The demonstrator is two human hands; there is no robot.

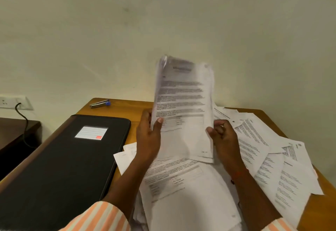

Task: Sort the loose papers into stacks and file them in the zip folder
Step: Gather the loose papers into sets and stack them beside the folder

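- Fingers [221,128] of the right hand [223,138] are curled at the right edge of the paper sheaf [183,103]. The left hand [148,138] grips the left edge with its thumb on the front page, so both hands are grasping the sheaf.
- Sheaf stands upright over the table [118,106] and is blurred. Its lower edge is just above the loose papers [269,158] spread across the middle and right.
- Black zip folder [63,158] lies flat at left, looks closed, white label [91,132] up. Stapler [100,103] sits beyond it, near the wall.
- Step in hand, my read: squaring the sheaf into a stack.
- To do it well: loosen the grip and let the sheets drop onto a bare, hard patch of table — not onto the loose pile, which is soft and will skew the edges.
- Tap the long edge, then the short edge; the top corners look fanned.
- Set the stack apart from the unsorted sheets so nothing mixes back in.
- Folder likely needs unzipping before filing.
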